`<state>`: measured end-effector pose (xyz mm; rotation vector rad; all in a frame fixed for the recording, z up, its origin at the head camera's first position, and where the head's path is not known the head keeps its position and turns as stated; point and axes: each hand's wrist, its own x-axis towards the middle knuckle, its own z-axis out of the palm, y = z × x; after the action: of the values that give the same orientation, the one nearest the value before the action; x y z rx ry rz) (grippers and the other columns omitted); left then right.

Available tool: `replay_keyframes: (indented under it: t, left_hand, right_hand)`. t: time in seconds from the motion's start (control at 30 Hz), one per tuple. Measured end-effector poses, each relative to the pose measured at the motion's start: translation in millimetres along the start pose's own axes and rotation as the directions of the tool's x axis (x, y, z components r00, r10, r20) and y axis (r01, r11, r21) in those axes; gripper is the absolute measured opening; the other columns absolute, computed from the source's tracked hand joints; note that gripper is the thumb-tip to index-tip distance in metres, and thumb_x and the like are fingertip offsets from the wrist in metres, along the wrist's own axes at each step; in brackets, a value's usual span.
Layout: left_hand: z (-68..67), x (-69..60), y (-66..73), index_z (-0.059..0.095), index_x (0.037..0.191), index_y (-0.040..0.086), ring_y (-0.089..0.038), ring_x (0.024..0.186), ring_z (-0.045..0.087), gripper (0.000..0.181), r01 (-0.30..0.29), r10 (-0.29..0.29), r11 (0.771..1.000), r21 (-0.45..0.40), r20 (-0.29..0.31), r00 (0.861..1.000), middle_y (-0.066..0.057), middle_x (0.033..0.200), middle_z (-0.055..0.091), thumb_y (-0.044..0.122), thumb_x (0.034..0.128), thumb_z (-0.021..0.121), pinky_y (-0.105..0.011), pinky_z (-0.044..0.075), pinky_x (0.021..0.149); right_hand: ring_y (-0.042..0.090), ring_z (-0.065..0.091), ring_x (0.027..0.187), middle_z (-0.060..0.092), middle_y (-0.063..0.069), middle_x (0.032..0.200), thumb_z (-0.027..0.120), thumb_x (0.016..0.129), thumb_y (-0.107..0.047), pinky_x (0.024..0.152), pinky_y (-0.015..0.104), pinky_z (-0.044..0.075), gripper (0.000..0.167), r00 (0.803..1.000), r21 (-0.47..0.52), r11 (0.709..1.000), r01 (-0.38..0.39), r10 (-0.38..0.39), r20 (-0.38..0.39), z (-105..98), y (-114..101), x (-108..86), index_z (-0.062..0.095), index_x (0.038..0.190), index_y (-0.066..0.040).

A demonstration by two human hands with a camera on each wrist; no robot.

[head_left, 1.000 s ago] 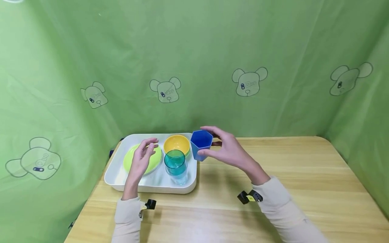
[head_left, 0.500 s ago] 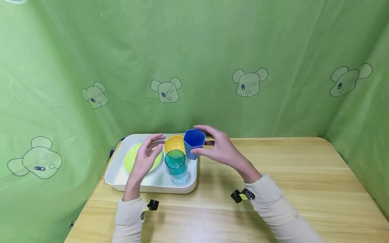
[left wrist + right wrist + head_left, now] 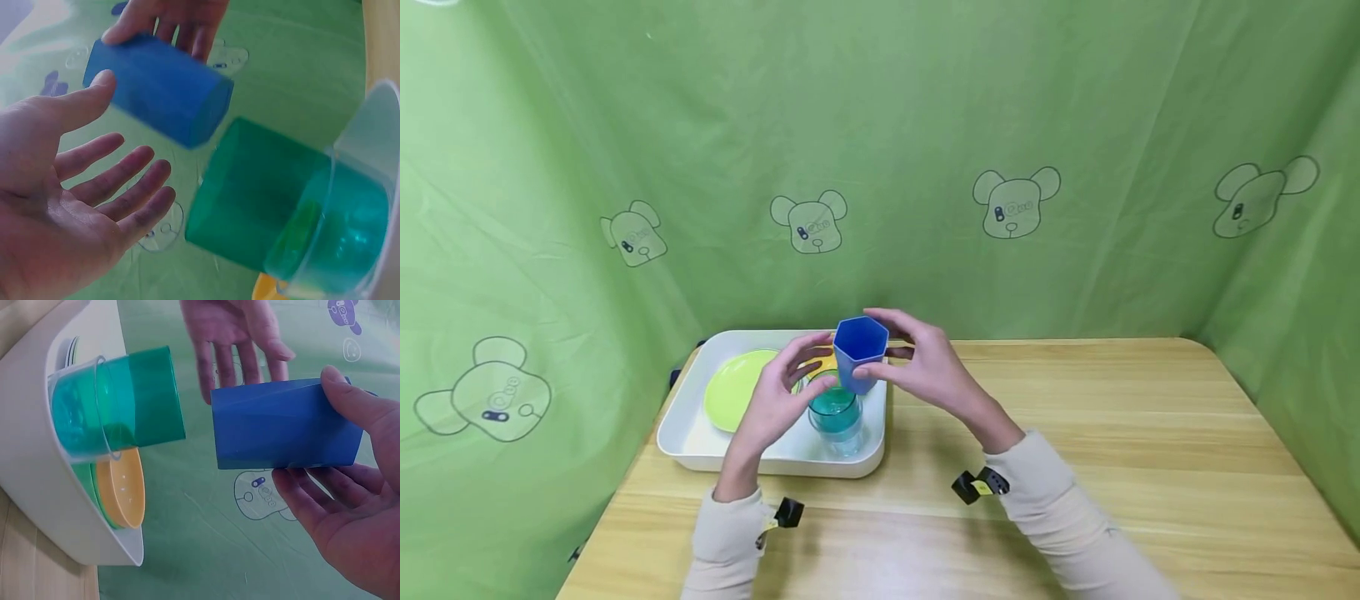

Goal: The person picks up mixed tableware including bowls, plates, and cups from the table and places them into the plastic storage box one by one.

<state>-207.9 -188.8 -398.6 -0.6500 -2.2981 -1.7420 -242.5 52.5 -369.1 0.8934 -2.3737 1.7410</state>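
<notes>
A blue hexagonal cup is held upright, mouth up, by my right hand, thumb on the near side and fingers on the far side. It hangs over the right part of the white tray. Just left of the cup is my left hand, its fingers spread and slightly bent; the left wrist view shows a gap between them and the cup. Beneath stands a teal cup, nested in a clear cup in the tray. The blue cup's base is apart from the teal rim in both wrist views.
A lime-green plate lies in the tray's left part. Behind the cups, a yellow bowl sits on a green one. The wooden table extends to the right, and a green curtain hangs behind.
My right hand has carried the blue cup leftward, from over the tray's right edge to above the teal cup. My left hand has moved right, from over the plate to beside the blue cup.
</notes>
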Motion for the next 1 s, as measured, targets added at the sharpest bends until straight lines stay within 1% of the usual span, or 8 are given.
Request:
replay_keyframes:
  t: [0.17, 0.27, 0.4, 0.53, 0.73, 0.83, 1.0]
  left_hand:
    - [5.3, 0.6, 8.9, 0.052, 0.146, 0.007, -0.030, 0.130, 0.057, 0.061, -0.015, 0.015, 1.000, 0.004, 0.007, 1.000, -0.012, 0.144, 0.058, 0.004, 0.0907, 0.077, -0.044, 0.045, 0.114]
    - [7.5, 1.0, 9.1, 0.052, 0.146, 0.004, -0.031, 0.131, 0.057, 0.063, -0.031, 0.032, 0.999, -0.014, 0.010, 0.999, -0.014, 0.144, 0.058, -0.001, 0.0891, 0.078, -0.042, 0.047, 0.113]
    - [9.4, 1.2, 7.8, 0.050, 0.147, 0.003, -0.032, 0.130, 0.057, 0.064, -0.047, 0.047, 0.998, -0.032, 0.014, 0.999, -0.015, 0.143, 0.058, -0.003, 0.0887, 0.077, -0.040, 0.049, 0.110]
    - [9.8, 0.6, 7.5, 0.049, 0.148, 0.004, -0.030, 0.130, 0.057, 0.065, -0.042, 0.042, 0.999, -0.027, 0.014, 0.999, -0.014, 0.143, 0.057, -0.003, 0.0890, 0.077, -0.040, 0.049, 0.110]
    - [8.9, 2.3, 7.7, 0.048, 0.148, 0.004, -0.029, 0.130, 0.057, 0.066, -0.025, 0.025, 1.000, -0.005, 0.009, 1.000, -0.014, 0.143, 0.057, -0.003, 0.0889, 0.077, -0.041, 0.050, 0.110]
    - [8.5, 2.0, 7.0, 0.048, 0.148, 0.004, -0.029, 0.130, 0.056, 0.066, -0.012, 0.012, 1.000, 0.009, 0.008, 1.000, -0.015, 0.144, 0.056, -0.003, 0.0889, 0.077, -0.043, 0.049, 0.110]
    - [8.1, 2.9, 7.5, 0.048, 0.147, 0.005, -0.029, 0.130, 0.056, 0.066, -0.007, 0.007, 1.000, 0.009, 0.006, 1.000, -0.014, 0.143, 0.057, 0.000, 0.0888, 0.078, -0.044, 0.048, 0.111]
  right_hand:
    - [0.030, 0.067, 0.116, 0.062, 0.011, 0.139, 0.089, 0.081, -0.019, 0.092, 0.031, 0.060, 0.069, 1.000, 0.016, 1.000, 0.026, -0.026, 0.000, 5.1, -3.0, 1.5, 0.059, 0.141, -0.006]
    - [0.031, 0.067, 0.115, 0.063, 0.011, 0.137, 0.089, 0.081, -0.017, 0.091, 0.030, 0.060, 0.067, 0.999, 0.028, 0.999, 0.043, -0.043, 0.002, 7.8, -4.1, 1.9, 0.060, 0.140, -0.005]
    - [0.032, 0.067, 0.115, 0.063, 0.013, 0.136, 0.089, 0.080, -0.015, 0.091, 0.033, 0.061, 0.067, 0.998, 0.039, 0.998, 0.059, -0.059, 0.000, 11.0, -3.9, 2.0, 0.060, 0.140, -0.004]
    - [0.033, 0.066, 0.115, 0.062, 0.013, 0.137, 0.089, 0.080, -0.014, 0.092, 0.037, 0.061, 0.068, 0.999, 0.050, 0.998, 0.049, -0.049, 0.002, 13.5, -2.3, 1.5, 0.060, 0.140, -0.004]
    - [0.032, 0.065, 0.115, 0.062, 0.012, 0.134, 0.089, 0.081, -0.015, 0.090, 0.032, 0.061, 0.069, 0.999, 0.042, 0.998, 0.047, -0.047, 0.005, 15.9, 0.9, 2.4, 0.058, 0.142, -0.003]
    - [0.031, 0.065, 0.115, 0.062, 0.012, 0.133, 0.089, 0.081, -0.016, 0.090, 0.032, 0.061, 0.070, 0.999, 0.040, 0.998, 0.039, -0.040, 0.016, 16.5, 2.9, 2.3, 0.058, 0.143, -0.005]
    - [0.030, 0.065, 0.115, 0.061, 0.011, 0.135, 0.087, 0.083, -0.017, 0.091, 0.033, 0.060, 0.070, 0.998, 0.035, 0.999, 0.039, -0.040, 0.039, 14.5, 3.9, 3.5, 0.056, 0.145, -0.006]
